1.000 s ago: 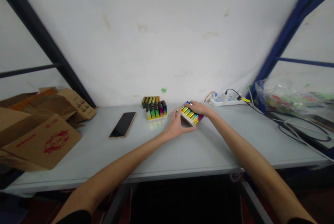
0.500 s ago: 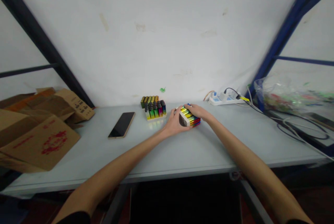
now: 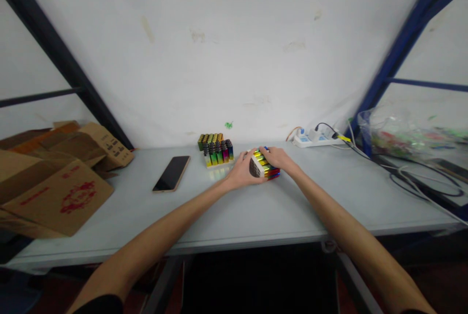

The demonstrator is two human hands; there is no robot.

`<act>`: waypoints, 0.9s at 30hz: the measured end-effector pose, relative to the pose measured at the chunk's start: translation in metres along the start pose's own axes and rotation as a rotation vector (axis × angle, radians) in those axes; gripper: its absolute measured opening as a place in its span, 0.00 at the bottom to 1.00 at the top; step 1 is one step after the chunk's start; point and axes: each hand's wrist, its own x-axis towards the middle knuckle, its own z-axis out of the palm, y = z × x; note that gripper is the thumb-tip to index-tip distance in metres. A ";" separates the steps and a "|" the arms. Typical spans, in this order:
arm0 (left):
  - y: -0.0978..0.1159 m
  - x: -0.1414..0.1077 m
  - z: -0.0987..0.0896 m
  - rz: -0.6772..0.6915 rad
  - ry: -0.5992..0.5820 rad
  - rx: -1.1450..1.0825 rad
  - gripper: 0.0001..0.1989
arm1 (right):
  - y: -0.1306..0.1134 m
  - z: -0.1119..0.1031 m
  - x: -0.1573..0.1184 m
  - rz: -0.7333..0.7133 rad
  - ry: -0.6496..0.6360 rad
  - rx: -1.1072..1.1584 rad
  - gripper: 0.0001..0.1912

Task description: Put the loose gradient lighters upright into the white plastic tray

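Observation:
A tray of lighters point(image 3: 269, 170), shiny yellow, red and blue with a pale tray side, lies tilted on its side between my two hands. My left hand point(image 3: 241, 173) grips its left end, fingers wrapped round the pale tray. On the far right of the same pack, my right hand point(image 3: 276, 157) is closed over the colourful lighters. Fingers hide part of the pack. Just left of my hands stands a second tray of lighters point(image 3: 218, 154), upright, with dark tops and green, yellow and pink bodies. Behind it is another group of lighters point(image 3: 206, 140) with yellowish tops.
A phone point(image 3: 171, 173) lies left on the grey table point(image 3: 234, 216). Open cardboard boxes point(image 3: 69, 192) crowd the left end. At the back right sits a white power strip point(image 3: 310, 139) with cables. Clear plastic bags point(image 3: 398, 131) lie far right.
Both hands stay on the tray of lighters, which has barely shifted. The whole view has moved slightly; the other things keep their places.

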 end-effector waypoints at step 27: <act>-0.012 -0.008 0.001 -0.020 -0.027 -0.055 0.65 | 0.009 0.011 -0.003 -0.235 0.192 0.303 0.29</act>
